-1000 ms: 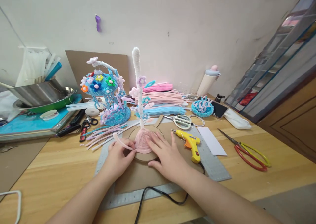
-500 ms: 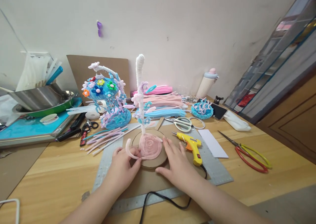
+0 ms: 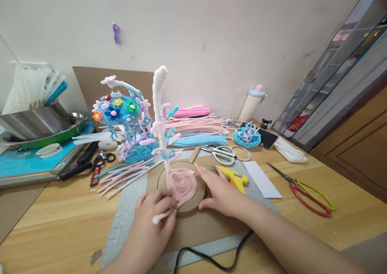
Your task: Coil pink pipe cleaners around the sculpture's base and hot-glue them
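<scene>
A flat spiral of pale pink pipe cleaner (image 3: 182, 184) lies on a round cardboard base (image 3: 198, 193). My left hand (image 3: 155, 215) pinches its loose tail near the spiral's front edge, and the tail's end sticks out between the fingers. My right hand (image 3: 222, 191) rests with fingers stretched along the right rim of the base, thumb apart. Behind the spiral a white wrapped stem (image 3: 159, 100) stands upright, leaning slightly, with pastel flowers and leaves on it. A yellow glue gun (image 3: 237, 178) lies just beyond my right hand, partly hidden by it.
Red-and-yellow-handled scissors (image 3: 311, 195) and a white card (image 3: 262, 179) lie to the right. A finished blue flower lamp-like piece (image 3: 121, 111) stands back left. Bundles of pipe cleaners (image 3: 193, 125) lie behind. A black cord (image 3: 208, 262) crosses the front.
My left hand has drawn the pink tail toward me and down, from the spiral's left to its front. The base and stem have turned or shifted slightly; my right hand stays at the rim.
</scene>
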Demonstrator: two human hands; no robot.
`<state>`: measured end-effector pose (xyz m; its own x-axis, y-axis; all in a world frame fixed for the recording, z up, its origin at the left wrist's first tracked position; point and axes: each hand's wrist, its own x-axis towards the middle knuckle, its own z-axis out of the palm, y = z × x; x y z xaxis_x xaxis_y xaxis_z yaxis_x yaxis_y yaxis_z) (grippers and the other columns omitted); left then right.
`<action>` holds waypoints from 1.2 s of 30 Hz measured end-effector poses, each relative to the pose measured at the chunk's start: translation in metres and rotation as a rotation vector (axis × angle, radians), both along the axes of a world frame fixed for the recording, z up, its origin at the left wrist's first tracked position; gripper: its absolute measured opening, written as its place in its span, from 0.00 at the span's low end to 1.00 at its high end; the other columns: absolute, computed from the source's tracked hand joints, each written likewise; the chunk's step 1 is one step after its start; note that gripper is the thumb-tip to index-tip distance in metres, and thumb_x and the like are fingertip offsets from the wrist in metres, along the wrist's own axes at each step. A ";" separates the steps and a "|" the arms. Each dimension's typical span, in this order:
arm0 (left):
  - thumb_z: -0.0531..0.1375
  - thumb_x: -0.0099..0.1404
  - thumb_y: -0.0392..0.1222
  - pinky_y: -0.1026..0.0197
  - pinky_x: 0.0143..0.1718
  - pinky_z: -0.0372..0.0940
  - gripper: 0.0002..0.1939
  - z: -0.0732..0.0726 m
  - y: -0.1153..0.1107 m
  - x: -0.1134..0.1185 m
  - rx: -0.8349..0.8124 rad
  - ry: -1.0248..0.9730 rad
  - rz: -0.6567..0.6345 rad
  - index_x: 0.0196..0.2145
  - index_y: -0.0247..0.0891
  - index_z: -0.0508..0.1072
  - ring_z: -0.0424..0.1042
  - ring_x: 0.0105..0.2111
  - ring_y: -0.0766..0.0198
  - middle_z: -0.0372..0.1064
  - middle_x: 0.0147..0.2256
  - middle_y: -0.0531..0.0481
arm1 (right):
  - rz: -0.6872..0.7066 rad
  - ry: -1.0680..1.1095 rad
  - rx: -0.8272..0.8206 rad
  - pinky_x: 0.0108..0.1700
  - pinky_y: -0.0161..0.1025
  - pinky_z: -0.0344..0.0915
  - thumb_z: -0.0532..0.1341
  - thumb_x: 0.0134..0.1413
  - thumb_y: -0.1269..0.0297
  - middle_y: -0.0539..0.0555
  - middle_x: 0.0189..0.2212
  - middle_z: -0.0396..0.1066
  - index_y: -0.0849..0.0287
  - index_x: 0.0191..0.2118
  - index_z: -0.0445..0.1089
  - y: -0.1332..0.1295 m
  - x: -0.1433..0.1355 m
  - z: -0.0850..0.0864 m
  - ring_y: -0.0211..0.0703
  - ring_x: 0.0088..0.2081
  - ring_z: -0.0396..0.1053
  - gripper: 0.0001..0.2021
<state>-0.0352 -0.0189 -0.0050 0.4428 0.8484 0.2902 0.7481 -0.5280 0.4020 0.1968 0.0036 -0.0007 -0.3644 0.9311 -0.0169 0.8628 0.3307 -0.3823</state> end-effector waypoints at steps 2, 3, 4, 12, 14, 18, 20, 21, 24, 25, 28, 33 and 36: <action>0.54 0.65 0.36 0.51 0.46 0.56 0.09 -0.002 0.000 0.002 0.016 0.010 -0.017 0.37 0.48 0.73 0.70 0.44 0.57 0.71 0.42 0.51 | 0.059 -0.042 0.066 0.65 0.63 0.29 0.69 0.45 0.62 0.61 0.64 0.52 0.56 0.68 0.36 0.010 0.006 0.002 0.50 0.65 0.48 0.51; 0.54 0.65 0.36 0.51 0.46 0.56 0.10 -0.002 0.000 0.002 0.025 0.015 -0.022 0.38 0.48 0.73 0.70 0.44 0.57 0.71 0.43 0.51 | 0.067 -0.077 0.121 0.64 0.63 0.27 0.68 0.47 0.64 0.62 0.64 0.53 0.56 0.68 0.38 0.012 0.008 0.004 0.51 0.65 0.49 0.48; 0.54 0.65 0.36 0.51 0.46 0.56 0.11 -0.002 0.000 0.002 0.034 0.020 -0.024 0.40 0.49 0.73 0.69 0.44 0.58 0.71 0.43 0.51 | 0.064 -0.113 0.178 0.64 0.63 0.25 0.66 0.48 0.68 0.62 0.64 0.53 0.56 0.67 0.41 0.012 0.008 0.005 0.51 0.64 0.50 0.45; 0.53 0.66 0.37 0.51 0.50 0.55 0.12 -0.002 0.001 0.000 0.012 0.035 -0.045 0.44 0.51 0.71 0.68 0.46 0.59 0.71 0.44 0.53 | 0.106 -0.096 0.126 0.66 0.62 0.32 0.57 0.57 0.61 0.62 0.65 0.51 0.62 0.65 0.50 -0.019 -0.014 0.003 0.52 0.65 0.49 0.32; 0.53 0.63 0.34 0.51 0.51 0.55 0.15 -0.002 0.003 -0.003 -0.013 0.024 -0.063 0.45 0.50 0.70 0.67 0.48 0.58 0.70 0.46 0.52 | 0.065 -0.117 0.117 0.65 0.65 0.31 0.57 0.58 0.57 0.65 0.66 0.47 0.65 0.65 0.50 -0.023 -0.022 -0.001 0.55 0.66 0.45 0.33; 0.49 0.50 0.24 0.48 0.55 0.54 0.28 -0.008 0.014 -0.015 -0.011 -0.034 0.001 0.47 0.44 0.67 0.62 0.55 0.55 0.66 0.52 0.48 | 0.045 -0.151 0.076 0.65 0.67 0.31 0.56 0.59 0.55 0.68 0.66 0.43 0.71 0.65 0.50 -0.031 -0.031 -0.007 0.59 0.67 0.40 0.34; 0.50 0.48 0.25 0.46 0.57 0.54 0.31 -0.013 0.021 -0.023 -0.011 -0.023 0.102 0.50 0.41 0.66 0.59 0.57 0.52 0.62 0.56 0.44 | 0.046 -0.153 0.045 0.64 0.67 0.31 0.56 0.59 0.55 0.69 0.66 0.42 0.72 0.65 0.49 -0.036 -0.033 -0.008 0.60 0.67 0.38 0.35; 0.51 0.47 0.26 0.44 0.58 0.53 0.33 -0.015 0.025 -0.026 -0.019 -0.008 0.161 0.52 0.40 0.65 0.57 0.59 0.50 0.60 0.58 0.43 | 0.044 -0.154 0.024 0.64 0.67 0.30 0.57 0.58 0.56 0.69 0.66 0.40 0.72 0.65 0.49 -0.039 -0.033 -0.008 0.61 0.67 0.37 0.35; 0.51 0.45 0.26 0.43 0.60 0.51 0.36 -0.020 0.034 -0.033 -0.105 0.025 0.206 0.54 0.39 0.65 0.58 0.59 0.49 0.61 0.58 0.44 | 0.044 -0.130 -0.032 0.64 0.67 0.31 0.58 0.56 0.61 0.66 0.67 0.36 0.71 0.67 0.44 -0.042 -0.030 -0.006 0.59 0.67 0.35 0.37; 0.51 0.45 0.26 0.44 0.60 0.53 0.35 -0.020 0.036 -0.033 -0.139 0.014 0.209 0.53 0.39 0.67 0.60 0.58 0.50 0.64 0.56 0.45 | 0.046 -0.104 -0.040 0.65 0.66 0.32 0.57 0.56 0.62 0.64 0.67 0.36 0.70 0.67 0.43 -0.041 -0.028 -0.005 0.57 0.68 0.35 0.37; 0.50 0.47 0.28 0.47 0.55 0.60 0.29 -0.014 0.036 -0.033 -0.208 -0.055 0.260 0.48 0.38 0.70 0.67 0.51 0.52 0.72 0.48 0.46 | 0.037 0.004 -0.034 0.66 0.62 0.34 0.56 0.55 0.63 0.59 0.68 0.39 0.65 0.68 0.40 -0.036 -0.021 -0.004 0.51 0.68 0.37 0.38; 0.48 0.54 0.32 0.53 0.38 0.67 0.18 0.001 0.026 -0.030 -0.346 -0.094 0.247 0.39 0.42 0.70 0.73 0.34 0.57 0.74 0.29 0.53 | -0.001 0.179 -0.059 0.66 0.61 0.35 0.51 0.49 0.73 0.54 0.68 0.43 0.57 0.69 0.38 -0.022 -0.006 -0.007 0.48 0.68 0.35 0.39; 0.49 0.54 0.34 0.56 0.35 0.67 0.17 0.000 0.026 -0.028 -0.290 -0.141 0.267 0.40 0.41 0.69 0.73 0.34 0.58 0.73 0.32 0.52 | -0.115 0.390 -0.102 0.65 0.58 0.43 0.47 0.50 0.74 0.52 0.66 0.50 0.53 0.67 0.44 -0.016 -0.002 -0.012 0.47 0.67 0.41 0.36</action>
<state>-0.0636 0.0074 -0.0054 0.1696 0.9834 0.0646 0.7703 -0.1732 0.6138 0.1946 -0.0123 -0.0128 -0.2554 0.9668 0.0071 0.6761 0.1839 -0.7135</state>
